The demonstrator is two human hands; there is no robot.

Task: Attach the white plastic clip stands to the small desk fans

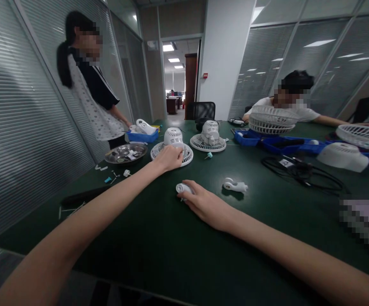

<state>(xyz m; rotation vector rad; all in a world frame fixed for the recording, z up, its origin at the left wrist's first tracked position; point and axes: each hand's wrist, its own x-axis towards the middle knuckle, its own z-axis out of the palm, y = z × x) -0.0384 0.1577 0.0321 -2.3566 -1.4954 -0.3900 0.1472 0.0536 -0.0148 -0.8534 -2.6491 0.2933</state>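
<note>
"Two bare forearms come closest, the left [85,231] and the right [283,240]. What does the right hand [206,206] have?"

"White cylindrical part [181,188], pinched between thumb and fingers. Its round end pokes out to the left, past the fingertips."

"Resting on the bench [159,238]?"

"Low over it or on it; I can't tell which."

"And the left hand [168,158]?"

"Fingers curled in at the white fan unit [173,137]. Their tips are mostly hidden, so I can't tell whether they grip it or merely touch."

"How does that unit sit to those fingers?"

"Right at them: its vented housing rises just beyond the knuckles, and the round grille [188,156] spreads to both sides of the hand."

"What else is close by?"

"Beyond the left fingers and to their right, a second fan unit [210,132]. Between that and the right fingers, a teal-headed piece [209,156]. Right of the right fingers, apart from them, a white joint piece [235,185]. Left of the left fingers, a metal bowl [109,157]."
</note>
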